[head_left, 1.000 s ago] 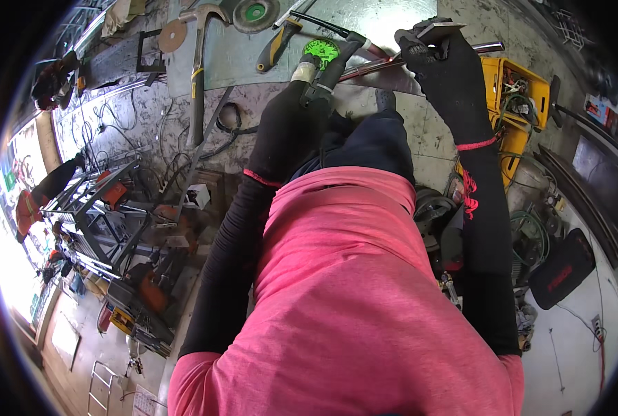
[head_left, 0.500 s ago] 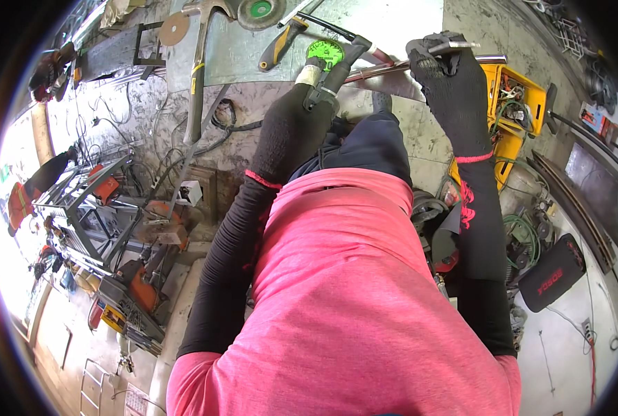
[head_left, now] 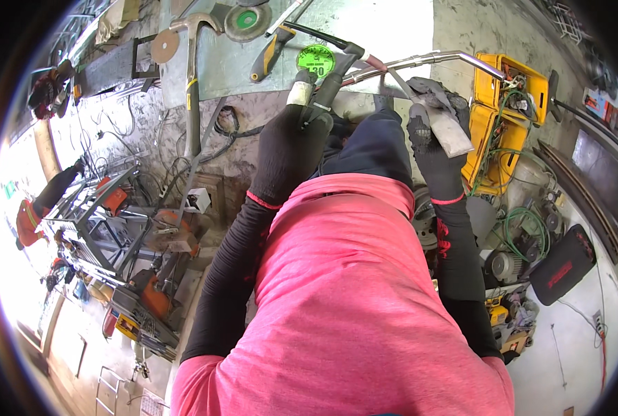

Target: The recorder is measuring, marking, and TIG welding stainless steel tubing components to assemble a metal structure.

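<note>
My left hand [head_left: 295,135], in a black knit glove with white wrapping on one finger, is closed round the black handle of a TIG welding torch [head_left: 354,52]. The torch has a long black back cap and a pinkish cup pointing right. My right hand [head_left: 437,132], also gloved in black, grips a flat grey metal strip [head_left: 450,136] that widens toward me. The strip's narrow far end lies close to the torch cup; whether they touch I cannot tell. Beyond the right hand, shiny metal tubing [head_left: 454,57] runs from near the torch to the right.
A claw hammer [head_left: 193,90], a yellow-grey handled tool [head_left: 273,54], a round green disc [head_left: 316,61] and grinding discs lie on the metal sheet [head_left: 239,76]. An open yellow toolbox [head_left: 482,149] stands at right. At left is a metal rack [head_left: 80,225] with tools.
My right hand has come down toward me and turned, bringing the strip's broad face into view. My left hand still holds the torch, and the view has shifted slightly.
</note>
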Demonstrator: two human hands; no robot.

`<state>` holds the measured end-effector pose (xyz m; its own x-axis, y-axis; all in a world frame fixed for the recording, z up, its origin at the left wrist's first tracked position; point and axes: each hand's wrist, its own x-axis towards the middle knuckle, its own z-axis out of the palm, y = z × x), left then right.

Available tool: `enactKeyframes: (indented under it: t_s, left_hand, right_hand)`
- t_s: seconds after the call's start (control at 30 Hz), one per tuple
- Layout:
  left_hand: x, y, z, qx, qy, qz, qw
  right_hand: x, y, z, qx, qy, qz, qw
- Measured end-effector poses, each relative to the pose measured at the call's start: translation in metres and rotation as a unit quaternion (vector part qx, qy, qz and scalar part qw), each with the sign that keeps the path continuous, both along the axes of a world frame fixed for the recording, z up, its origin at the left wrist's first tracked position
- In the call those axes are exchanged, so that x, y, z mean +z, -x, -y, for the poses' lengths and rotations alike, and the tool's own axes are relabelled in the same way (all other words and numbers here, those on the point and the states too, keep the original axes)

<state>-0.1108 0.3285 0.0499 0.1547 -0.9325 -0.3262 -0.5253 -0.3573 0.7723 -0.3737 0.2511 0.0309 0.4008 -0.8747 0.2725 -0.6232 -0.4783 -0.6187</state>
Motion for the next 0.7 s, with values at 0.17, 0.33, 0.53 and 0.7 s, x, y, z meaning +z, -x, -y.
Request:
enactKeyframes:
  t_s: [0.17, 0.33, 0.53, 0.7]
  left_hand:
    - [-0.013, 0.0, -0.002, -0.037, 0.029, 0.067, 0.997]
    - [-0.012, 0.001, -0.002, -0.017, 0.022, 0.063, 0.998]
    - [-0.01, 0.005, 0.009, 0.041, -0.036, -0.003, 0.999]
    - [-0.015, 0.001, -0.006, -0.039, 0.08, 0.09, 0.992]
  right_hand:
    - [0.003, -0.003, -0.001, -0.007, -0.024, 0.004, 1.0]
    - [0.002, -0.001, 0.001, 0.001, -0.049, -0.012, 0.999]
    - [-0.004, 0.003, 0.003, -0.001, -0.005, -0.062, 0.998]
    - [-0.005, 0.0, 0.01, 0.023, 0.031, -0.022, 0.999]
